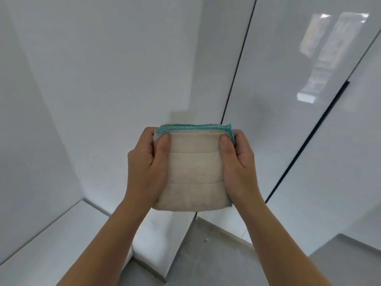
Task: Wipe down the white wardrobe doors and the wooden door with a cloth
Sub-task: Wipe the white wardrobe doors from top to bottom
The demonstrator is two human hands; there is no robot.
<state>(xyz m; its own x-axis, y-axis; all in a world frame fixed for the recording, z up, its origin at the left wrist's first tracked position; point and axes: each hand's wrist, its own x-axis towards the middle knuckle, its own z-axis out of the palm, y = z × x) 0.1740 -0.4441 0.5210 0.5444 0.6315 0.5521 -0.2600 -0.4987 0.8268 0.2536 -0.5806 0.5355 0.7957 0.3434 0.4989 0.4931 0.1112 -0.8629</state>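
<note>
A folded cream cloth (193, 170) with a teal stitched edge is held up in front of me at the middle of the view. My left hand (146, 168) grips its left side with the thumb on top. My right hand (239, 164) grips its right side the same way. Behind the cloth stand glossy white wardrobe doors (288, 100), split by thin dark vertical gaps. The cloth does not touch the doors. No wooden door is in view.
A white wall panel (31, 120) closes in on the left. A white ledge (51, 240) runs along the lower left. Grey tiled floor (206, 254) lies below. A grey surface corner (350, 259) juts in at the lower right.
</note>
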